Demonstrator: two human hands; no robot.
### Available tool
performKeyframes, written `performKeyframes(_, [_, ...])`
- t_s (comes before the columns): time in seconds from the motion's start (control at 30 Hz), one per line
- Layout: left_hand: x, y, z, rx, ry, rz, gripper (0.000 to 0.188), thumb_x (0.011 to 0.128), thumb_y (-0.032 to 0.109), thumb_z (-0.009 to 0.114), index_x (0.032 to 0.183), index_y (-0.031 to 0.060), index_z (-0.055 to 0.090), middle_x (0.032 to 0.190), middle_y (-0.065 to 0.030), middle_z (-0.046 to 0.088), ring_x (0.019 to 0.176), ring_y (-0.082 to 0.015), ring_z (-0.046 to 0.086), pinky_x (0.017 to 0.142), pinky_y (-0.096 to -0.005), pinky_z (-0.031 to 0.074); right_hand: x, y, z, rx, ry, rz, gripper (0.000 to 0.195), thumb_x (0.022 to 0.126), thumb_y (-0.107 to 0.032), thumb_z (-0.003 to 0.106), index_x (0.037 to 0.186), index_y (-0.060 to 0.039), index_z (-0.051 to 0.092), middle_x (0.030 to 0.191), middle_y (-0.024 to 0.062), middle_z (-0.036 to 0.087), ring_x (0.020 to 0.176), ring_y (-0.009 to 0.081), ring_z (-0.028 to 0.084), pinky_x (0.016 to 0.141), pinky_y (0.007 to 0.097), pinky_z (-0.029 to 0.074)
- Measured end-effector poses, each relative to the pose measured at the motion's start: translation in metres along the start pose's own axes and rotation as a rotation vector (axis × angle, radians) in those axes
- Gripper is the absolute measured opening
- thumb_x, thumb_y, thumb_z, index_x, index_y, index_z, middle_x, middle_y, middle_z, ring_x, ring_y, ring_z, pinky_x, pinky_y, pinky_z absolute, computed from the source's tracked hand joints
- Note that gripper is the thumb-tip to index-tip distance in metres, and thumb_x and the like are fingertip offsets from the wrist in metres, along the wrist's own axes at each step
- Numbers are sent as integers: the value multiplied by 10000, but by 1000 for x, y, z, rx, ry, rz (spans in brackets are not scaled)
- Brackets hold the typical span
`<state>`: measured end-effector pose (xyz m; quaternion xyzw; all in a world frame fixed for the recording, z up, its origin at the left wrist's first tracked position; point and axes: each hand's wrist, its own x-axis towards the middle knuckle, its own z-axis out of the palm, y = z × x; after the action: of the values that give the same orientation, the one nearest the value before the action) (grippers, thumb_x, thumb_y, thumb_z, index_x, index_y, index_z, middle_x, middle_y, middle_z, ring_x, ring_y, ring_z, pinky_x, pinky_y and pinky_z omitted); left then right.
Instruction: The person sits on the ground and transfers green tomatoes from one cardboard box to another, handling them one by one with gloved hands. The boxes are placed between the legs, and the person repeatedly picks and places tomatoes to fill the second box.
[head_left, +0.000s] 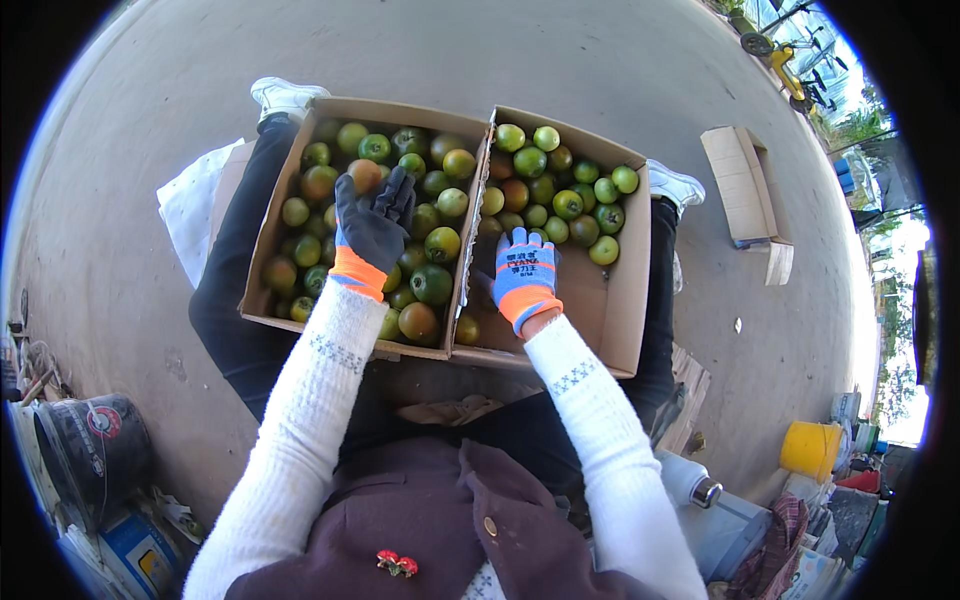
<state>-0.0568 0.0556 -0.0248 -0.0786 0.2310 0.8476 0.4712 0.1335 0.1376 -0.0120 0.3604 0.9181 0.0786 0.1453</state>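
Two cardboard boxes of tomatoes rest side by side between the person's legs. Over the left box (259, 259), my left hand (371, 225) is palm up in a dark-coated glove. A reddish tomato (365, 176) shows between its thumb and fingers; whether they grip it is unclear. Many green and reddish tomatoes (431, 284) surround that hand. In the right box (628, 315), my right hand (527, 274) is back up, in a blue and orange glove. Its thumb is spread and its fingertips reach the near edge of the green tomatoes (568, 204). Its palm side is hidden.
A small cardboard box (739, 180) is on the concrete floor (600, 60) to the right. At lower left stands a black bucket (97, 442). A yellow container (810, 450) and a white bottle (686, 480) are at lower right. A yellow cycle (787, 71) stands far right.
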Motion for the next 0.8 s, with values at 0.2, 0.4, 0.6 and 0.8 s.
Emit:
performKeyframes(0.2, [-7, -6, 15, 194, -32, 3, 589, 911, 496, 478, 1269, 29, 486, 1224, -157, 576, 1176, -281, 521, 1045, -388, 365, 11, -3, 3, 54, -101, 147, 572, 748, -508, 663, 1117, -78, 588, 1094, 102, 526, 977, 264, 552, 774, 401, 406])
performKeyframes(0.4, [-24, -24, 16, 722, -498, 146, 474, 965, 287, 459, 1346, 6, 426, 1253, -113, 554, 1129, -197, 554, 1005, -323, 398, 9, 15, -1, 222, -210, 248, 546, 751, -506, 669, 1124, -116, 578, 1151, 97, 555, 1014, 272, 587, 831, 417, 437])
performKeyframes(0.6, [-53, -32, 37, 1626, -843, 653, 583, 795, 144, 670, 1336, 68, 467, 1162, -113, 610, 1037, -250, 578, 986, -361, 379, -13, 18, 7, 266, -134, 207, 552, 760, -492, 666, 1131, -102, 543, 1199, 115, 523, 1045, 282, 576, 823, 425, 445])
performKeyframes(0.8, [-47, -41, 30, 1797, -912, 906, 689, 740, 350, 709, 1346, 139, 460, 1218, -93, 558, 1137, -297, 499, 1023, -429, 332, 1, 40, 51, 1987, -91, 223, 342, 834, -308, 698, 1022, -30, 629, 833, 15, 638, 714, 114, 558, 630, 258, 474])
